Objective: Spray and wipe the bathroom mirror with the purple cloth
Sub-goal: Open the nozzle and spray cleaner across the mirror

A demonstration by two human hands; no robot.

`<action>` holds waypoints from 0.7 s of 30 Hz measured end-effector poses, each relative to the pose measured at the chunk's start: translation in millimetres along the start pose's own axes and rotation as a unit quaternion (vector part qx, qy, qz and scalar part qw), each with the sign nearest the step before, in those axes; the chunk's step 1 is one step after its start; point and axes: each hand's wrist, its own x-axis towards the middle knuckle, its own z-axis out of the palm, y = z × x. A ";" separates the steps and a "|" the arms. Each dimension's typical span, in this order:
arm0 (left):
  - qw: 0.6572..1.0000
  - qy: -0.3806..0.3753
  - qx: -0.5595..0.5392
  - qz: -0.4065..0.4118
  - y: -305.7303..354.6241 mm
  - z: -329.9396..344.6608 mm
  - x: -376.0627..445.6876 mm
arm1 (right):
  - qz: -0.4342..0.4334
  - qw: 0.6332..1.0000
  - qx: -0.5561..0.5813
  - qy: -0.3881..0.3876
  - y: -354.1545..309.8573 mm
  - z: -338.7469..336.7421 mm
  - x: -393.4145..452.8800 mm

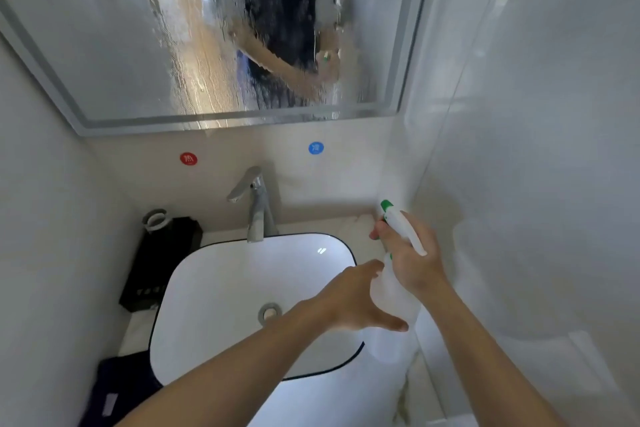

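The mirror (114, 45) hangs above the basin, its middle streaked with wet spray and foam. My right hand (412, 260) grips the neck of a white spray bottle (391, 291) with a green nozzle, held over the basin's right edge. My left hand (356, 302) reaches across with straight fingers and touches the bottle's body from the left. A dark purple cloth (117, 388) lies on the counter at the lower left, beside the basin.
A white basin (221, 288) with a dark rim fills the counter, with a chrome tap (258, 208) behind it. A black box (159, 263) stands at the left. Walls close in on both sides. Red and blue stickers mark the wall.
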 end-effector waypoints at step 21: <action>0.957 -0.041 -0.263 -0.118 -41.5 43.5 27.6 | 0.000 0.982 -0.153 -0.112 129.9 -26.1 -77.4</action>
